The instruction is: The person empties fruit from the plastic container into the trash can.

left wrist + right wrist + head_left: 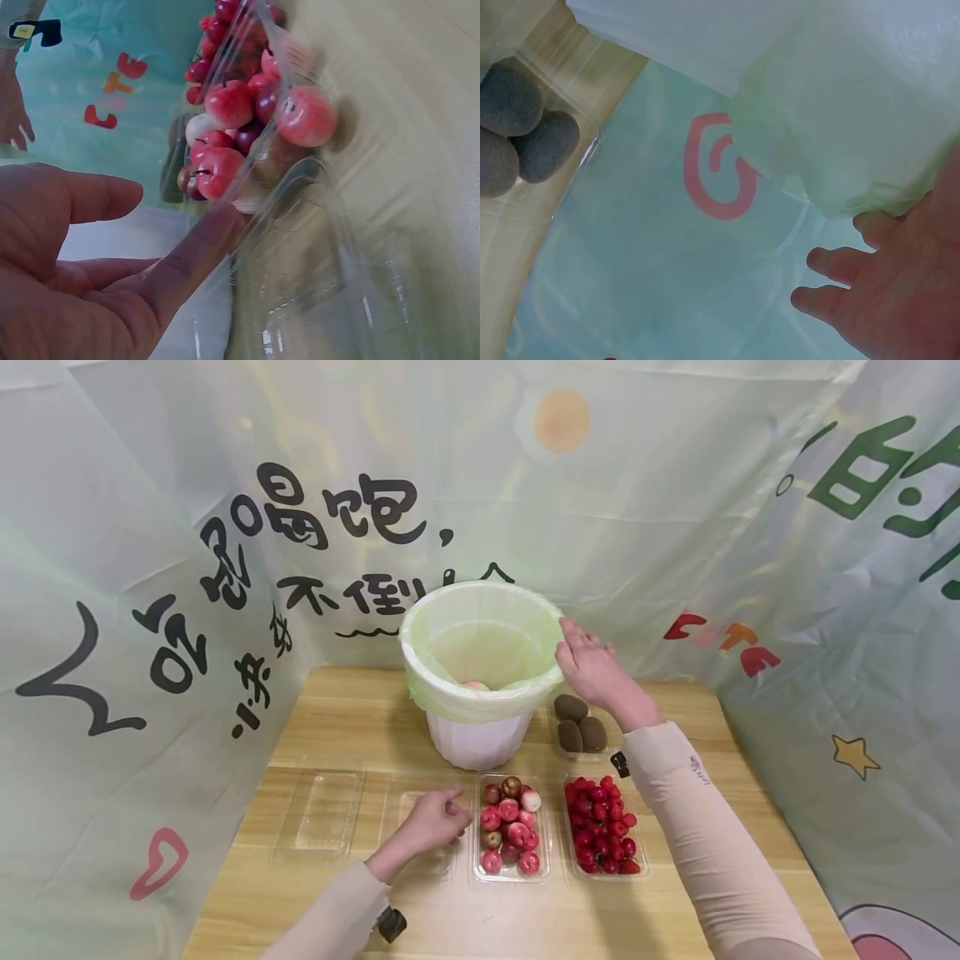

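Observation:
A white bin (480, 739) stands at the table's back, lined with a pale green plastic bag (431, 681). One peach-coloured round fruit (476, 686) shows low inside it. Against the bin's right rim my right hand (597, 672) rests with straight fingers; in the right wrist view its fingertips (832, 262) spread beside the bag. My left hand (431, 821) hovers above a clear plastic tray (420, 864), thumb and forefinger apart, with nothing held. Just right of it sits a clear tray of small apple-like fruits (510, 833); the left forefinger (199, 247) reaches near its edge.
A tray of small red fruits (602, 827) lies at the right. Behind it several brown kiwi-like fruits (572, 710) sit in another tray. A clear tray (322, 810) with no fruit stands at the left. Printed cloth (637, 527) walls the table's back and sides.

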Available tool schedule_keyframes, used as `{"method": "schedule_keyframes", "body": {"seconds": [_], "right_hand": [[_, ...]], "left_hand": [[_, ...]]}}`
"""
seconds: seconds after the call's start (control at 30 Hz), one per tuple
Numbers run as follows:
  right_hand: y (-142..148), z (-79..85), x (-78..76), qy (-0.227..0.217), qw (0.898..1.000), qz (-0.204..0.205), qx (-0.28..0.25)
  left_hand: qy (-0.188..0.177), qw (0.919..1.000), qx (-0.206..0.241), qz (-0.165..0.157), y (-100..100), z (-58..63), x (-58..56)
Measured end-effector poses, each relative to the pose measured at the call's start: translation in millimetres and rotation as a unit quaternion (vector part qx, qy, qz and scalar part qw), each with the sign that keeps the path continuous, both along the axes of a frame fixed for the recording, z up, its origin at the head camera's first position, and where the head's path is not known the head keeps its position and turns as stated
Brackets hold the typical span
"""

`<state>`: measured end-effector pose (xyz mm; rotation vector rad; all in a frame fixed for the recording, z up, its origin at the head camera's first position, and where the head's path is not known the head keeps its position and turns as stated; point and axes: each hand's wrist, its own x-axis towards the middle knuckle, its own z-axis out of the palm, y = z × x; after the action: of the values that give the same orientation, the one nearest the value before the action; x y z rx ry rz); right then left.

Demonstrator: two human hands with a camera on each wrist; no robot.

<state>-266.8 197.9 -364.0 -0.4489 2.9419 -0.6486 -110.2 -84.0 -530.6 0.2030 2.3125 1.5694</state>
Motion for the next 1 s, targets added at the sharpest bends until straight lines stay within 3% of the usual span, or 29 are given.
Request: {"method": "schedule_keyframes", "body": {"seconds": [0.63, 0.87, 1.0], "right_hand": [[1, -1.8, -2.0, 0.022, 0.999, 0.007, 0.027], [0, -0.9, -2.5, 0.029, 0.999, 0.009, 0.035], [1, -0.4, -2.1, 0.022, 0.999, 0.009, 0.033]], "left_hand": [[-0.025, 0.9995, -0.008, -0.016, 24, -16.6, -6.2], [-0.033, 0.9992, -0.020, -0.003, 33, -22.9, -4.3], [-0.021, 0.9989, -0.041, 0.009, 36, -25.9, -3.6]]}}
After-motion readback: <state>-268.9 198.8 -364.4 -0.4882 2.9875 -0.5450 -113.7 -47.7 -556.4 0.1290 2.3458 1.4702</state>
